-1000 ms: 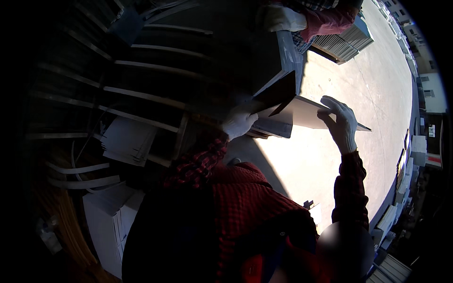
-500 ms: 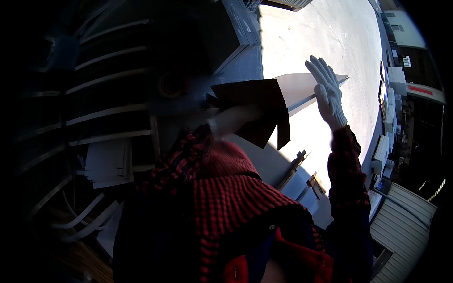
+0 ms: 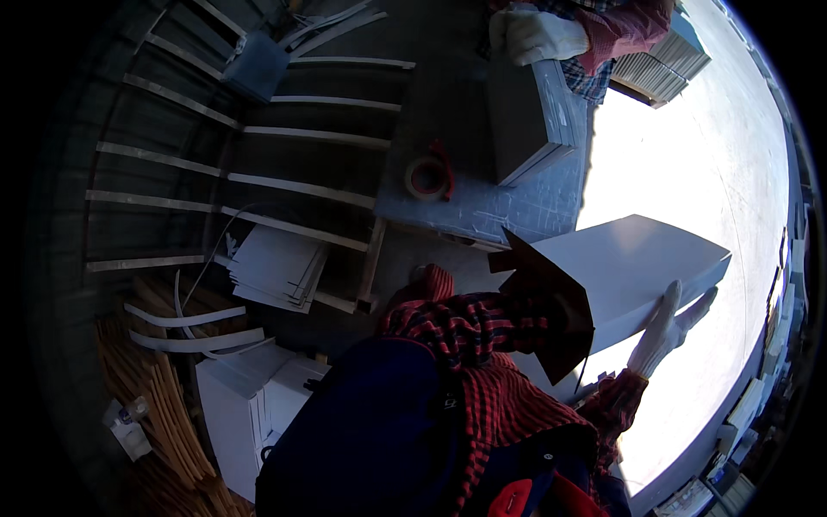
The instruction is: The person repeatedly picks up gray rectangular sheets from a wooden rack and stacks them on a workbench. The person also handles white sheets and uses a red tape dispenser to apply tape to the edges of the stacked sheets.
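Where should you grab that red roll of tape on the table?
Best from above, I think. The tape roll lies flat on the grey table with its hole facing up and bare surface around it. Put fingers in the hole and a thumb on the outer rim, on the side away from the stack of boards.

Your single head camera looks steeply down, close above your red plaid sleeves, facing the grey scratched worktable (image 3: 517,220) just ahead.

Scuffed grey worktable (image 3: 517,215) with a tape roll (image 3: 426,178) and stacked grey boards (image 3: 530,116).
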### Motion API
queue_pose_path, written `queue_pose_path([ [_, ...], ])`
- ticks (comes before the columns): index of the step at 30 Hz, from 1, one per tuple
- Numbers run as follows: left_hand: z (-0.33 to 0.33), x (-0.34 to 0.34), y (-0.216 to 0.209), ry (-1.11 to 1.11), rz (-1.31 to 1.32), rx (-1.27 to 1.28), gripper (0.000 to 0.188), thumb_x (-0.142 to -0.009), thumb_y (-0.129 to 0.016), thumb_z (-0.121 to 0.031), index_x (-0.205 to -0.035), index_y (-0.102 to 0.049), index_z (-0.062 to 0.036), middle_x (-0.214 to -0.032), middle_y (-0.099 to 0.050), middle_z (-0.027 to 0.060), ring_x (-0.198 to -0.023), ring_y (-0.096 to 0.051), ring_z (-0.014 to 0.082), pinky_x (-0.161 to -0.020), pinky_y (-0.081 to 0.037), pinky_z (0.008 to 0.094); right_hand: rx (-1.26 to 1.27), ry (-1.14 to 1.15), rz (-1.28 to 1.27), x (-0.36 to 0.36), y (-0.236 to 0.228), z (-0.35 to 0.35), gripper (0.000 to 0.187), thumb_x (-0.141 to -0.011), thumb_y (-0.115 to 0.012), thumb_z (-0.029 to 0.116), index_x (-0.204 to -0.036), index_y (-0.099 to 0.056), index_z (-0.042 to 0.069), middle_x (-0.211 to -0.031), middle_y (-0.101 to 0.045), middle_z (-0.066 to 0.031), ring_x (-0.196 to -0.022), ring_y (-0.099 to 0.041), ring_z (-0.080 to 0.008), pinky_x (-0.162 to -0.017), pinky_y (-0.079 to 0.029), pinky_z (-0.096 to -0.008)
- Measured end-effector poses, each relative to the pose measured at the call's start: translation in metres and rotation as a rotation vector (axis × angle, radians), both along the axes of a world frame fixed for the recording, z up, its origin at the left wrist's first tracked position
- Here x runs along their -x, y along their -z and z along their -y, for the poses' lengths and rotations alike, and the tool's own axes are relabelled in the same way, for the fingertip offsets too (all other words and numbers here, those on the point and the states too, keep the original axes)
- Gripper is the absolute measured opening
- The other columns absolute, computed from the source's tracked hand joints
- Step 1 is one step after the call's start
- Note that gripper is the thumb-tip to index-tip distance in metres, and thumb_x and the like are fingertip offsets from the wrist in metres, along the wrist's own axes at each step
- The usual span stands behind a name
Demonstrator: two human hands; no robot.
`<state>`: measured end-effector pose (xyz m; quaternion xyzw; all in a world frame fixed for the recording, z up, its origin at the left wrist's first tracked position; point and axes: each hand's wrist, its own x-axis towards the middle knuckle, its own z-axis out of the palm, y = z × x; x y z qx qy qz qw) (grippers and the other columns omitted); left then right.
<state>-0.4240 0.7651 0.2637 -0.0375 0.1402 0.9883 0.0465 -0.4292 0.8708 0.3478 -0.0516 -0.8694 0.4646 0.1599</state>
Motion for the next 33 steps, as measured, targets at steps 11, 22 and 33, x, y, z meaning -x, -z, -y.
queue_pose_path([
  [11, -0.038, 0.025, -0.02, -0.063, -0.13, -0.103, 0.04, -0.101, -0.054, -0.034, -0.126, -0.058, -0.0031, -0.116, -0.065, 0.0073, -0.105, -0.065, 0.0193, -0.088, -0.055, 0.0339, -0.736, 0.207, -0.199, -0.064, 0.02, -0.164, 0.055, -0.093, -0.064, 0.046, -0.124, -0.053, 0.003, -0.116, -0.057, -0.0187, -0.107, -0.063, -0.0327, -0.089, -0.056, -0.0468],
  [22, 0.038, 0.053, -0.036, -0.052, -0.287, -0.3, 0.041, -0.103, -0.052, -0.041, -0.12, -0.062, -0.0049, -0.108, -0.067, 0.0049, -0.098, -0.067, 0.0182, -0.082, -0.057, 0.0339, 0.834, -0.046, -0.305, -0.042, 0.032, -0.132, 0.032, -0.096, -0.065, 0.016, -0.116, -0.063, -0.009, -0.115, -0.067, -0.0131, -0.107, -0.064, -0.0228, -0.094, -0.055, -0.0387],
  [33, 0.271, 0.143, -0.09, 0.237, -0.266, -0.203, 0.057, -0.099, -0.054, -0.059, -0.121, -0.062, -0.0064, -0.107, -0.068, 0.0037, -0.095, -0.068, 0.0161, -0.08, -0.058, 0.0325, 0.887, -0.117, -0.179, -0.072, 0.036, -0.029, 0.027, -0.086, -0.073, -0.002, -0.113, -0.067, -0.002, -0.113, -0.066, -0.0095, -0.107, -0.062, -0.021, -0.099, -0.051, -0.0344],
])
